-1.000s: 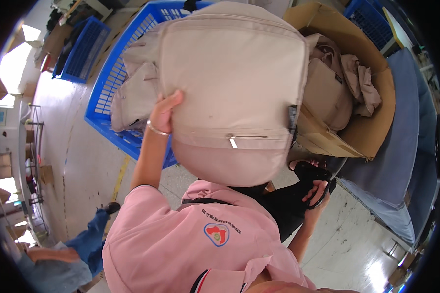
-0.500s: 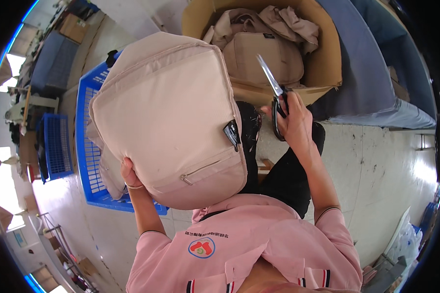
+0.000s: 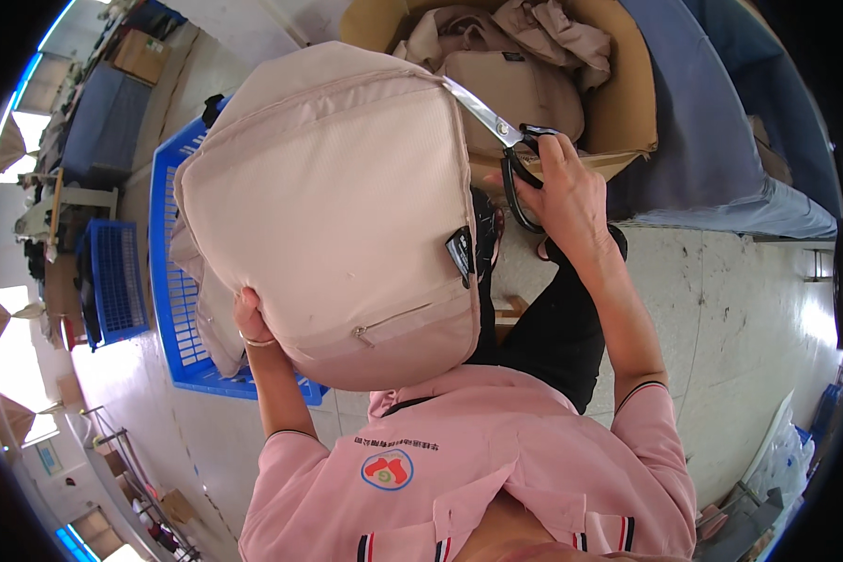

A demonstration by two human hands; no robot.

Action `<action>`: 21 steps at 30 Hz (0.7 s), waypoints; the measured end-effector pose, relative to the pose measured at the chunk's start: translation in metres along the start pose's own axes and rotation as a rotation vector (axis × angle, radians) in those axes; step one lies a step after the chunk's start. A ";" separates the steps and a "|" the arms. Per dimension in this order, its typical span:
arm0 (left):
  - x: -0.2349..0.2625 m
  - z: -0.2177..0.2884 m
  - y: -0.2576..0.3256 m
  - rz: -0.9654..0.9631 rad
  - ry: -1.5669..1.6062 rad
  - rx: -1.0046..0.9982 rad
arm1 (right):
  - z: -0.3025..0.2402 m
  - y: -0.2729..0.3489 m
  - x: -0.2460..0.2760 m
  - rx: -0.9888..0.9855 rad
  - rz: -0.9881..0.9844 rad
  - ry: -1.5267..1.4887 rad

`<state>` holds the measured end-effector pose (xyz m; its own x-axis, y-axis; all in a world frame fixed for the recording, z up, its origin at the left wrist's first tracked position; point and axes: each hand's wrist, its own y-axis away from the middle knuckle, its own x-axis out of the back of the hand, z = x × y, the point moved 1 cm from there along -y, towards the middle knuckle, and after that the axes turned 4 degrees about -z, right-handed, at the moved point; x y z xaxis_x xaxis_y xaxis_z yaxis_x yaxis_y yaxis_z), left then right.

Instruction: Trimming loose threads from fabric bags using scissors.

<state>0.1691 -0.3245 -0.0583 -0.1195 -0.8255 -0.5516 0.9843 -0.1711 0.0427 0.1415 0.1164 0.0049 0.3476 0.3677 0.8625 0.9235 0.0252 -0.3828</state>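
Observation:
A beige backpack (image 3: 337, 206) rests over my lap, its flat padded panel facing up. It has a zipped pocket (image 3: 393, 323) low down and a small black label (image 3: 460, 255) on its right edge. My left hand (image 3: 253, 317) grips the bag's lower left edge; part of the fingers is hidden beneath it. In my right hand (image 3: 564, 192) is a pair of scissors (image 3: 508, 136) with black handles. Their blades point up and left, with the tips at the bag's upper right corner seam; whether they touch it I cannot tell.
Ahead stands a cardboard box (image 3: 639, 112) holding more beige bags (image 3: 520, 94). A blue plastic basket (image 3: 162, 272) is at my left, with beige fabric in it. Blue-grey cloth (image 3: 702, 122) covers something at the right. Another blue crate (image 3: 117, 281) stands farther left.
The scissors have moved up and left, from apart from the bag to its upper right corner. The backpack has shifted slightly up and right, still in my left hand.

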 end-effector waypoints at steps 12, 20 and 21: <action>-0.024 0.015 -0.051 0.308 -0.125 -0.020 | 0.041 0.018 -0.027 -0.258 -0.230 -0.949; -0.013 0.032 -0.076 0.348 0.000 -0.148 | 0.051 0.053 -0.030 -0.498 -0.274 -0.742; -0.010 0.035 -0.078 0.366 -0.047 -0.178 | 0.055 0.059 -0.030 -0.523 -0.313 -0.736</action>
<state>0.0886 -0.3218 -0.0269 0.2411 -0.8390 -0.4878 0.9695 0.2310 0.0820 0.1772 0.1577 -0.0617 0.0481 0.9119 0.4077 0.9748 -0.1319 0.1800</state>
